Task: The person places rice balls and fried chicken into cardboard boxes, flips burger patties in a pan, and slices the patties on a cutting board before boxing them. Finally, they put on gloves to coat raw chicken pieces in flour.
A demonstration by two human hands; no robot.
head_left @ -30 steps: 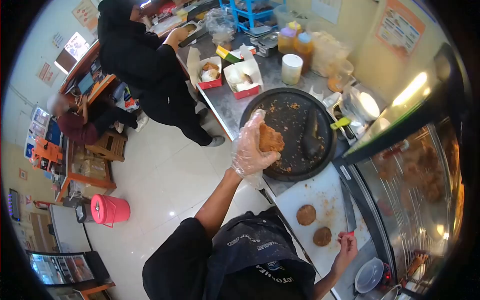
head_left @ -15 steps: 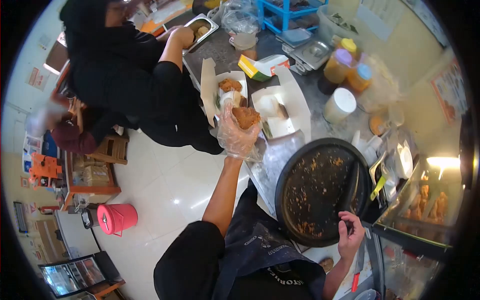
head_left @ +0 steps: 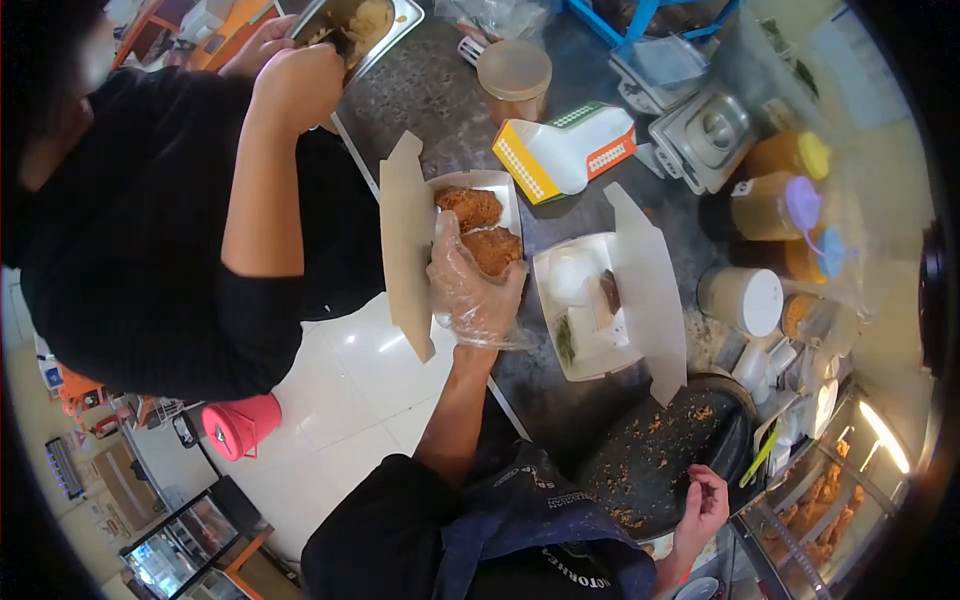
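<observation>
My left hand (head_left: 468,290) wears a clear plastic glove. Its fingers grip a piece of fried chicken (head_left: 494,250) at the near end of an open cardboard box (head_left: 404,250). Another fried chicken piece (head_left: 468,207) lies in that box, just beyond my fingers; the glove hides part of the inside. To the right stands a second open box (head_left: 650,290) with a round white item, something dark and a green piece in it. My right hand (head_left: 706,505), bare and loosely curled with nothing visible in it, hovers by the edge of a black round tray (head_left: 640,470) strewn with crumbs.
A co-worker's hand (head_left: 298,85) is over a metal pan (head_left: 400,25) at upper left. A printed carton (head_left: 565,150), a lidded tub (head_left: 514,75), sauce bottles (head_left: 785,200) and a white-lidded jar (head_left: 745,300) stand around the counter. A lit display case (head_left: 820,510) is at lower right.
My left hand has brought the chicken down into the left box, beside the other piece. The camera view has shifted towards the boxes. My right hand stays near the tray.
</observation>
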